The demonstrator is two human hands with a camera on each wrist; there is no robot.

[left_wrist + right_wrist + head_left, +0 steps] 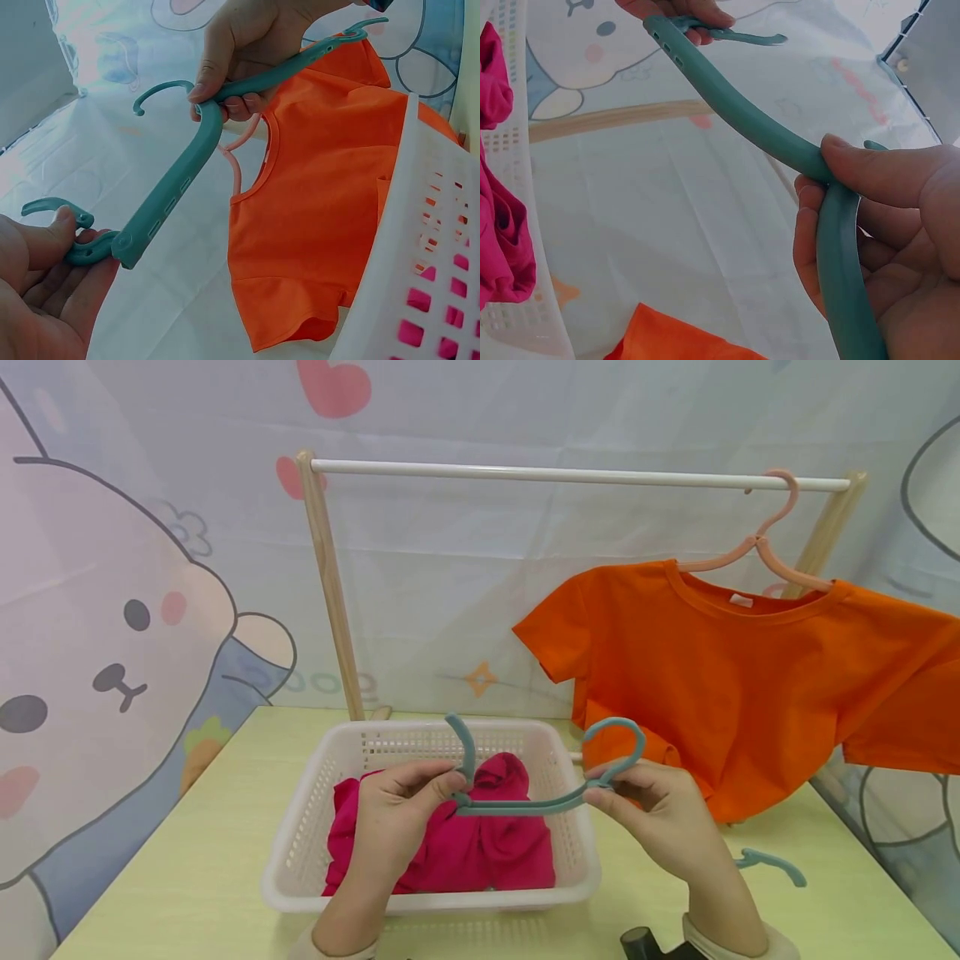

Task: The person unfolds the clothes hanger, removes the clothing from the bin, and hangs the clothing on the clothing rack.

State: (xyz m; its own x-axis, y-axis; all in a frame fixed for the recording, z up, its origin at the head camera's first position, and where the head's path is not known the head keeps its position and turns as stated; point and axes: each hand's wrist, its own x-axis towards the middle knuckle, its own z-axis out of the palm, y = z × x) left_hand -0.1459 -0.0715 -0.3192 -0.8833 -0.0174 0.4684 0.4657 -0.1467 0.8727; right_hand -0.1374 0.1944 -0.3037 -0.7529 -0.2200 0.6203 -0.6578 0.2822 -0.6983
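Observation:
A teal plastic folding clothes hanger (517, 807) is held up between both hands, over the basket's right part. My left hand (401, 814) pinches one arm's end at its hinged tip, between thumb and fingers; that tip piece (56, 206) bends back upward. With thumb and fingertips my right hand (663, 818) grips the middle of the hanger, just below its hook (630, 735). The other arm (300, 67) runs behind the right hand, and its thin curved end (776, 862) shows past the right wrist. Beneath lies crumpled magenta cloth (487, 852).
A white plastic basket (450, 904) stands on the pale yellow table (202, 860). Behind it rises a rack with a white rail (525, 472) and wooden posts. An orange T-shirt (712, 668) hangs there on a pink hanger (783, 510). A black object (641, 941) shows at the bottom edge.

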